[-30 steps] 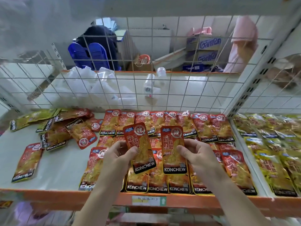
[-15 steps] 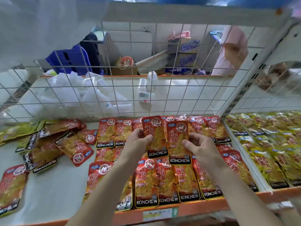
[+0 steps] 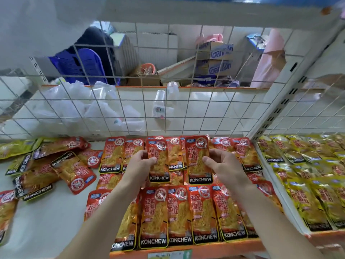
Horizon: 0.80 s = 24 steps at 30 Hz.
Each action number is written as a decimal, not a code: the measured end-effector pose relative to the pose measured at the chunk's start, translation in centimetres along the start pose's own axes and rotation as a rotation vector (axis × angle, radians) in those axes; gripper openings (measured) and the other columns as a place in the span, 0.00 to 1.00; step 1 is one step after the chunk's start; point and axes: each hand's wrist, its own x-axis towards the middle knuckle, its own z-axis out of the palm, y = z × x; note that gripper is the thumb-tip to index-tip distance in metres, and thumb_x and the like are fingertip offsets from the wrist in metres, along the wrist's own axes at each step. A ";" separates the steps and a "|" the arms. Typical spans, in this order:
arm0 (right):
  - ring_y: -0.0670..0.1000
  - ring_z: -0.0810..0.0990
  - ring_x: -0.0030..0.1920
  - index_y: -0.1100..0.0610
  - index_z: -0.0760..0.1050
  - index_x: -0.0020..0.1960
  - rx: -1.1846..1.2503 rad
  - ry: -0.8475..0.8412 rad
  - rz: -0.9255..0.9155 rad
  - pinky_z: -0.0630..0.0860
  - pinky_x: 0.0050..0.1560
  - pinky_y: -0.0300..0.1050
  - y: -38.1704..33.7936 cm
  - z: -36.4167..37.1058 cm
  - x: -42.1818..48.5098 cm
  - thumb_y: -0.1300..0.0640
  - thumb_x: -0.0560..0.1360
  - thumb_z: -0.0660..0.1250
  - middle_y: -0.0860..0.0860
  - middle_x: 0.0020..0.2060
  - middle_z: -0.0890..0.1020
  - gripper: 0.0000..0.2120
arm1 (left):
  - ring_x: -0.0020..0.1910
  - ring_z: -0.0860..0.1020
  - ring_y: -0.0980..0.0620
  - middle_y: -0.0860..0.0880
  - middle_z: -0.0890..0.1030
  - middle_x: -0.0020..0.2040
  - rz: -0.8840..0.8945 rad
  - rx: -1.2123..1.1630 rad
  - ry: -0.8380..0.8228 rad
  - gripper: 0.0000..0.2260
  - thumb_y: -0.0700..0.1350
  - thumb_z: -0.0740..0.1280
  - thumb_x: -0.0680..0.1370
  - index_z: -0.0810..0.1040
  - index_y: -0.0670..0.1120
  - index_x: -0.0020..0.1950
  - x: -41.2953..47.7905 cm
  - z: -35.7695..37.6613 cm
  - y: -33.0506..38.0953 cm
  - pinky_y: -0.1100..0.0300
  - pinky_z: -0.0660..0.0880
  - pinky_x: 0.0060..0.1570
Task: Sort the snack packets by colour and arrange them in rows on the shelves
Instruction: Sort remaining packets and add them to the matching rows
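Two red packets are being placed into the middle of the red block on the shelf (image 3: pixel 56 227). The left packet (image 3: pixel 160 165) is pinched at its left edge between the thumb and curled fingers of the left hand (image 3: pixel 141 163). The right packet (image 3: pixel 198 161) is pinched the same way at its right edge by the right hand (image 3: pixel 223 164). Both are held label-up over the gap between the back row (image 3: pixel 112 156) and the front row (image 3: pixel 180 214).

The next move is judged to call for laying them flat, side by side and squared with their neighbours, before they are released. A heap (image 3: pixel 61 167) of red and some yellow at the left is not yet sorted. Yellow packets (image 3: pixel 308 189) are laid in rows in the right bay.

The packets are flat, rectangular foil pouches, glossy and crinkled, with a black band at the foot. They are likely to slide on the smooth white shelf.
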 end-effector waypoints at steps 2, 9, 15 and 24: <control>0.46 0.84 0.49 0.50 0.81 0.51 0.035 -0.018 -0.009 0.80 0.52 0.40 -0.1 -0.8 0.3 0.61 0.80 0.66 0.47 0.46 0.86 0.07 | 0.46 0.83 0.42 0.40 0.82 0.50 0.015 -0.003 0.011 0.06 0.39 0.65 0.81 0.76 0.42 0.58 -0.3 0.4 0.1 0.45 0.80 0.51; 0.47 0.84 0.50 0.53 0.81 0.53 0.056 -0.062 -0.024 0.80 0.54 0.44 0.7 -2.2 2.0 0.60 0.80 0.66 0.49 0.47 0.86 0.06 | 0.59 0.78 0.32 0.34 0.80 0.56 0.076 -0.055 0.042 0.04 0.38 0.65 0.81 0.77 0.41 0.54 -1.1 2.9 0.8 0.36 0.74 0.63; 0.44 0.85 0.47 0.52 0.81 0.51 0.034 -0.088 -0.042 0.81 0.49 0.39 0.7 -2.6 3.0 0.61 0.79 0.67 0.48 0.46 0.86 0.06 | 0.56 0.81 0.36 0.38 0.82 0.53 0.129 0.004 0.100 0.04 0.40 0.68 0.80 0.79 0.44 0.54 -0.5 3.9 1.5 0.36 0.76 0.60; 0.50 0.83 0.51 0.57 0.81 0.57 -0.142 -0.052 -0.091 0.81 0.54 0.45 0.6 -1.9 4.7 0.58 0.79 0.68 0.50 0.48 0.84 0.08 | 0.46 0.79 0.47 0.43 0.80 0.49 0.196 0.243 0.153 0.02 0.41 0.70 0.79 0.78 0.47 0.49 0.8 4.1 1.8 0.59 0.74 0.38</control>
